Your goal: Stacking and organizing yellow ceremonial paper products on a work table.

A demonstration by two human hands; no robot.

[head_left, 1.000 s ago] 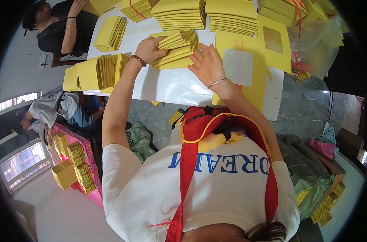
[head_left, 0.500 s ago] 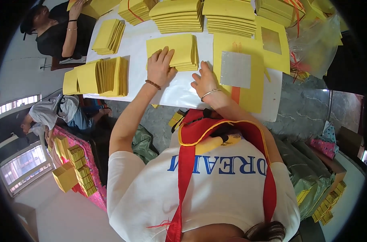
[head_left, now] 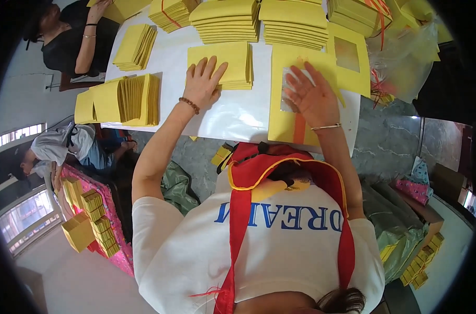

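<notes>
A short stack of folded yellow paper (head_left: 237, 62) lies on the white-covered table. My left hand (head_left: 201, 82) rests on its near left corner with fingers spread. To the right is a flat yellow sheet (head_left: 282, 123) with an orange strip (head_left: 299, 130) and a translucent whitish square (head_left: 287, 100). Over that square is my right hand (head_left: 317, 102), open, fingers stretched and holding nothing. It hides most of the square; whether it touches the sheet I cannot tell.
Taller stacks of folded yellow paper (head_left: 225, 23) line the table's far side. Fanned yellow pieces (head_left: 138, 102) stand at left. Another windowed yellow sheet (head_left: 355, 78) and a clear plastic bag (head_left: 405, 65) are at right. A person (head_left: 81, 39) in black sits at the far left.
My right hand has moved right from beside the stack to over the sheet's translucent square, its fingers spreading. My left hand stays on the stack, fingers more spread.
</notes>
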